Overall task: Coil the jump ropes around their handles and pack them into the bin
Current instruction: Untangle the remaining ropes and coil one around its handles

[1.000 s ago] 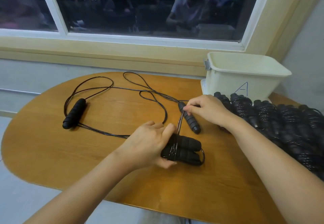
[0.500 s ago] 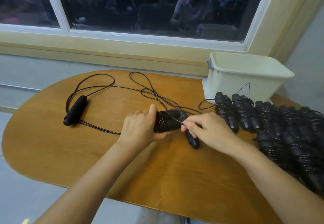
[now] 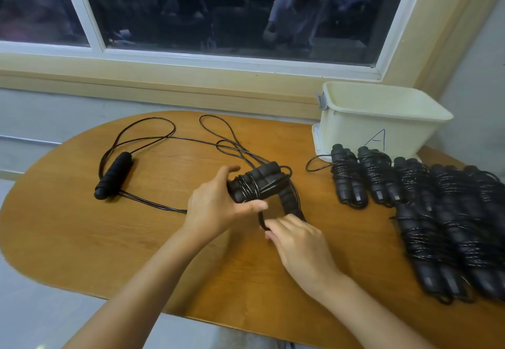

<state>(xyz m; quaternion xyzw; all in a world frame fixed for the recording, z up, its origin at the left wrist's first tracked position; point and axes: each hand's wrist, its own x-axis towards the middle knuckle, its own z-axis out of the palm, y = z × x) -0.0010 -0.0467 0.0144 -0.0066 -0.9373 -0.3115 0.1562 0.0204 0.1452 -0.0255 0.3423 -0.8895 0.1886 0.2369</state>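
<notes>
Nearest the camera, the right hand pinches a loop of thin black cord just above the oval wooden table, fingers curled tight on it. Half a second ago this hand was higher, level with the handles; it has since swung down and toward the body, which looks like another turn of the wrap being drawn round.

Just beyond, the left hand grips one end of the pair of black foam handles, thumb underneath and fingers over the top. A second ago the pair was low near the table's front edge; it is now raised and further back, with several turns of cord around it. The coil seems nearly finished.

Behind it lies a second, loose black rope, its far handle unmoved. To the right, the row of already coiled black ropes waits unpacked beside the cream plastic bin.
</notes>
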